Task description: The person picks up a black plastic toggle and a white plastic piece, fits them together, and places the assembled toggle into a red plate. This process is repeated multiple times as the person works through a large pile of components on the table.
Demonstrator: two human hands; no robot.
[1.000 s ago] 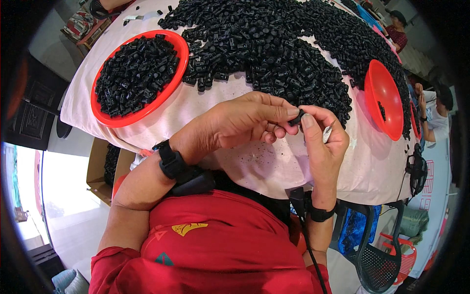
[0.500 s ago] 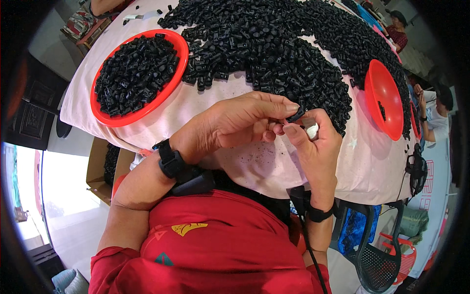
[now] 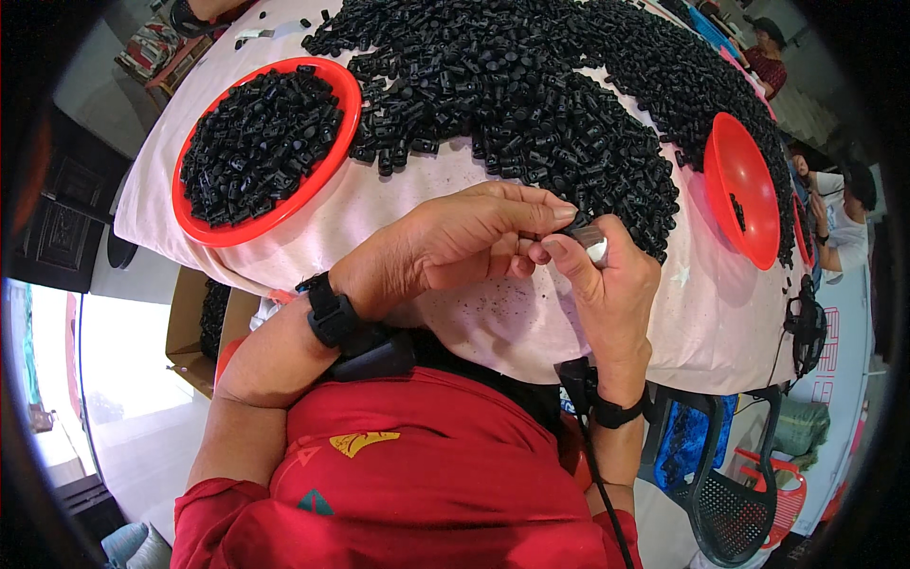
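Note:
My left hand (image 3: 460, 237) is closed, pinching a small black plastic part (image 3: 575, 220) between thumb and fingertips. My right hand (image 3: 611, 294) is closed round a small flat blade with a white grip (image 3: 597, 248), its grey flat end touching or very near the part. The fingers of both hands meet and hide most of the part. Just beyond my hands spreads a large heap of similar short, black, cylinder-like plastic parts (image 3: 531, 104).
A red bowl (image 3: 346, 123) full of black parts stands at the left. Another red bowl (image 3: 749, 199), tilted, holds a few at the right. A pale cloth (image 3: 455, 175) with dark specks covers the table. A white-and-grey tool (image 3: 254, 34) lies far left. Other people (image 3: 839, 218) sit at the right.
In my right hand the blade has turned, so its grey flat side now shows against the black part. My left hand keeps its pinch, nearly still.

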